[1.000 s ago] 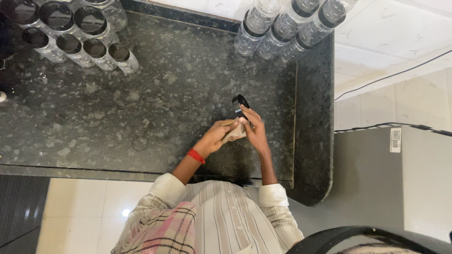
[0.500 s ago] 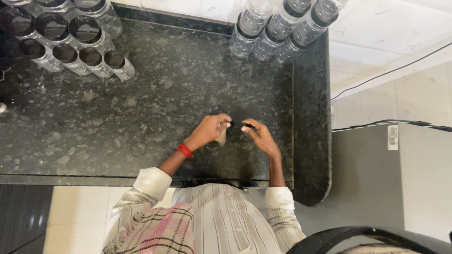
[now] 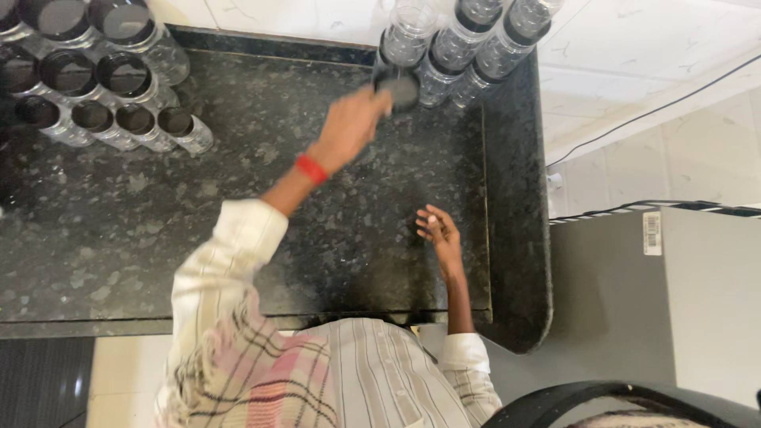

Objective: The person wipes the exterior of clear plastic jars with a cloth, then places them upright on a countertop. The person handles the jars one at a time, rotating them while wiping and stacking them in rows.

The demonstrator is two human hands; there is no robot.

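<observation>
Left hand (image 3: 349,127) is stretched across the dark stone table (image 3: 238,206), grip closed on a black lid (image 3: 399,89) held at the front of the clear jars (image 3: 456,43) stacked at the far right edge. Red bangle (image 3: 311,169) on that wrist. Right hand (image 3: 437,230) rests near the table's right side, fingers loosely curled; whether it holds anything, cannot tell. More open jars (image 3: 95,79) stand far left.
</observation>
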